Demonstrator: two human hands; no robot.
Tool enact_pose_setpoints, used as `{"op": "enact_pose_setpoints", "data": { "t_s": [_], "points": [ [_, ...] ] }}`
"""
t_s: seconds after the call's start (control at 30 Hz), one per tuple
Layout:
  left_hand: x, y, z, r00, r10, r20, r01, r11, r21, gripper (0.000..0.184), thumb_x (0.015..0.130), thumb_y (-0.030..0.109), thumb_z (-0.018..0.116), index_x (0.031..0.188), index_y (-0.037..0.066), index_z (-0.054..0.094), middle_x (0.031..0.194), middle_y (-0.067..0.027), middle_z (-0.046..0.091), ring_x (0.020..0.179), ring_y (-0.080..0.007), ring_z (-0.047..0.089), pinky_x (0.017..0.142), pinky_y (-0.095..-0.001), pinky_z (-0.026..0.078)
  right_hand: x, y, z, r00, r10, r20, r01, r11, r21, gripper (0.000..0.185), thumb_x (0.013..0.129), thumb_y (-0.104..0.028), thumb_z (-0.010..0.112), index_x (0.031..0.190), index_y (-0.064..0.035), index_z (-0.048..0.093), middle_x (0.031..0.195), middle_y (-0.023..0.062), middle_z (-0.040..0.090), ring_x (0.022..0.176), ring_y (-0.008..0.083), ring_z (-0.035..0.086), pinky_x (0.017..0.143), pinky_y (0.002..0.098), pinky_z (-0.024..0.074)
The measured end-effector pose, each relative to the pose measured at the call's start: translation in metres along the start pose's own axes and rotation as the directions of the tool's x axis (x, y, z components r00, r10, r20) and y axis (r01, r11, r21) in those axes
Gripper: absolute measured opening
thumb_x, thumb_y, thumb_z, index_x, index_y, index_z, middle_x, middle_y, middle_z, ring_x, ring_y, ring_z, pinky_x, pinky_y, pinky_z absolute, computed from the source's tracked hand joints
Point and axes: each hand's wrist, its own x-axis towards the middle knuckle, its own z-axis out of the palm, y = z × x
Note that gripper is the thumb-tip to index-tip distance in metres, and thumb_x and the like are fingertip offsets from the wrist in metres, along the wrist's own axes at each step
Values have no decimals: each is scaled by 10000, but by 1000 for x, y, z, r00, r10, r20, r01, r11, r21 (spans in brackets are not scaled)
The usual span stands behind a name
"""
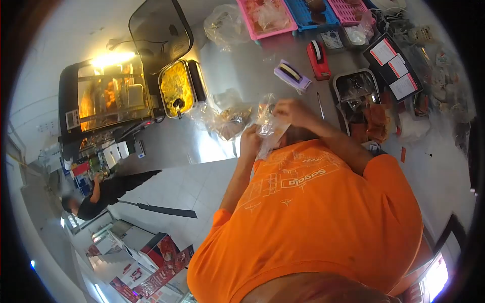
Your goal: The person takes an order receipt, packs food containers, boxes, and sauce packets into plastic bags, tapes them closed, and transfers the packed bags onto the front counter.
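A clear plastic bag (270, 132) is stretched between my two hands, close in front of the orange shirt. My left hand (249, 142) grips its left edge with closed fingers. At the bag's upper right, my right hand (294, 112) is closed on the plastic, its fingertips partly hidden. What the bag contains, if anything, I cannot make out. Just left of it, another clear bag with brownish contents (232, 121) rests on the steel counter (227, 70). A purple tape dispenser (292, 76) and a red tape dispenser (318, 59) stand beyond my right hand.
A metal tray of yellow food (176, 87) with a dark-handled utensil sits left, beside a lit display warmer (108, 91). Pink basket (268, 20) and blue basket (312, 15) line the back. At right is a tray of packets (356, 83). Another person (93, 199) stands far left.
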Motion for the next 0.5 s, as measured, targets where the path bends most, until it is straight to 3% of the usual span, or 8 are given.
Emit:
{"op": "enact_pose_setpoints", "data": {
  "t_s": [0.03,0.1,0.17,0.27,0.33,0.37,0.4,0.5],
  "points": [
    [11,13,-11,988,114,-100,-111,993,33,104,720,-2,646,813,-6,691,909,-141,699,796,-327,666,740,-390,552,-8,5,21,994,-111,23,111,993,-27,149,845,-170,683,896,-35,720,873,112,685,836,313,650,774,397,527],
    [14,27,-17,976,63,-210,-84,992,-96,82,690,-7,643,759,-21,685,936,-187,696,756,-349,665,696,-420,552,-11,1,34,979,-188,76,194,977,-91,148,820,-162,687,891,-37,723,865,115,679,866,327,637,796,414,523],
    [0,18,-10,996,-19,-85,6,989,-151,78,692,-7,640,754,-25,684,942,-198,694,764,-361,666,698,-430,547,-16,-9,30,985,-109,131,131,975,-177,150,811,-153,679,898,-40,725,878,117,687,905,335,630,812,423,518],
    [-15,-6,10,991,-123,53,129,985,-118,80,716,15,637,766,-25,685,898,-188,696,705,-351,658,611,-402,525,-20,3,35,996,-87,35,89,994,-65,163,840,-180,666,907,-46,728,846,93,698,802,289,661,742,381,530],
    [-7,12,-11,953,-234,193,258,961,-104,87,751,49,653,783,-22,693,816,-157,702,622,-298,654,546,-368,501,-26,6,42,968,221,119,-231,969,87,182,857,-201,668,918,-42,732,821,74,699,707,224,655,647,343,519],
    [-9,15,-5,949,-298,103,315,882,-349,136,808,120,671,781,-11,697,742,-112,684,573,-220,616,507,-328,458,-30,7,45,914,364,178,-391,908,149,192,865,-212,669,923,-41,734,809,65,699,659,191,652,600,324,514],
    [-11,18,2,933,-359,11,298,757,-581,209,864,190,689,779,0,702,669,-67,665,524,-142,578,467,-287,415,-31,-5,41,825,487,288,-557,786,268,194,865,-213,680,930,-38,735,784,55,690,619,163,628,563,305,493],
    [-16,9,23,796,-543,267,512,369,-775,227,928,246,686,912,20,706,716,-48,672,568,-94,587,456,-240,382,-30,-38,30,615,597,516,-784,390,483,195,867,-205,708,950,-31,735,716,27,659,526,98,562,473,260,434]
  ]
}}
